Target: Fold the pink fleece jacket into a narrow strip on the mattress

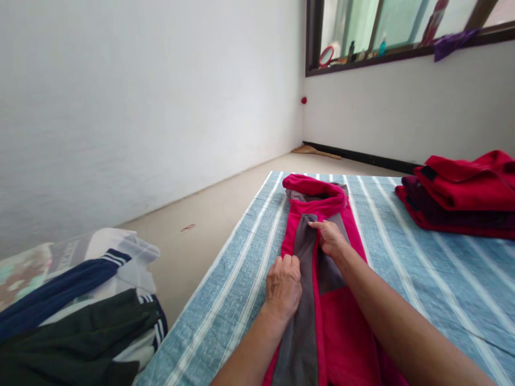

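Note:
A pink and grey garment (pixel 348 332) lies lengthwise on the blue striped cloth (pixel 241 257), its sides folded inward and its collar at the far end. My left hand (pixel 284 284) is closed on the garment's left edge, fingers curled into the fabric. Farther up, my right hand (pixel 328 236) rests near the top of the grey panel, just below the collar, with its index finger stretched toward the left and the other fingers bent under. Part of the garment's right side is hidden beneath my right forearm.
Folded red and dark clothes (pixel 470 187) are stacked at the right. Dark clothes (pixel 80 332) and a plastic bag (pixel 137 246) lie at the lower left. White walls meet beyond the cloth, and a whisk broom (pixel 317 152) lies in the corner.

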`<state>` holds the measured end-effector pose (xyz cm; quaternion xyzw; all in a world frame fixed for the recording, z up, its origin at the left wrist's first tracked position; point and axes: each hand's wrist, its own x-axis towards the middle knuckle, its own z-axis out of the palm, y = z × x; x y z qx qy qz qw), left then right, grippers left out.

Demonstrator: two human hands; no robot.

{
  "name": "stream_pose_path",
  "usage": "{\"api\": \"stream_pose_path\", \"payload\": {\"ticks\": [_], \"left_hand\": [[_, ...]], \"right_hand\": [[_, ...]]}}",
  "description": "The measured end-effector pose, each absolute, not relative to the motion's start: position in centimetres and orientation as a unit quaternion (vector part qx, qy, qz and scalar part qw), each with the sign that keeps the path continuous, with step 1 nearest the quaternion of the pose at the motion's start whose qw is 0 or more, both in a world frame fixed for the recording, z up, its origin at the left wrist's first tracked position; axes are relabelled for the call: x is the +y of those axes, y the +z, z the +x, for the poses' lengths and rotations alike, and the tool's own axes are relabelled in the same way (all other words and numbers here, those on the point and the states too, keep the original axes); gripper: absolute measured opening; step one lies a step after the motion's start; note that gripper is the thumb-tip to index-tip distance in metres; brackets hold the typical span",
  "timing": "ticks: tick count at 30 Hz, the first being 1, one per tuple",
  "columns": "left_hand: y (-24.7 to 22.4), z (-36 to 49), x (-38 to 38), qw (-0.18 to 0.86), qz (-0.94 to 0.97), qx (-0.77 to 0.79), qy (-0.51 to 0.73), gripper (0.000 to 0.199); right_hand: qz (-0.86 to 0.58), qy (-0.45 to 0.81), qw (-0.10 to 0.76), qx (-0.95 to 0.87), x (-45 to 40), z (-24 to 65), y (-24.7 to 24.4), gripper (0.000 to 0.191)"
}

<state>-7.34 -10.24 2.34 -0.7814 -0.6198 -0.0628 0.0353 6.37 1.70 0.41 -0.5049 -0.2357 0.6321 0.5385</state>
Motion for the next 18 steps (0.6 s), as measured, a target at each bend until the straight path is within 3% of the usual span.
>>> {"api": "stream_pose_path", "payload": {"ticks": [5, 10, 18], "left_hand": [[-0.5, -7.6, -9.6, 0.096, -0.790, -0.592, -0.126, 0.032], [-2.0, -8.1, -9.1, 0.052, -0.802, -0.585, -0.107, 0.039], [-0.7, -7.7, -9.2, 0.035, -0.797, -0.594, -0.104, 0.045]], "right_hand": [[-0.571, 0.542, 0.541, -0.297, 2.2, 7.3, 0.1, 0.029], [-0.605, 0.501, 0.506, -0.356, 2.0, 8.0, 0.8, 0.038], [-0.600, 0.559, 0.339, -0.462, -2.2, 8.5, 2.6, 0.060]]}}
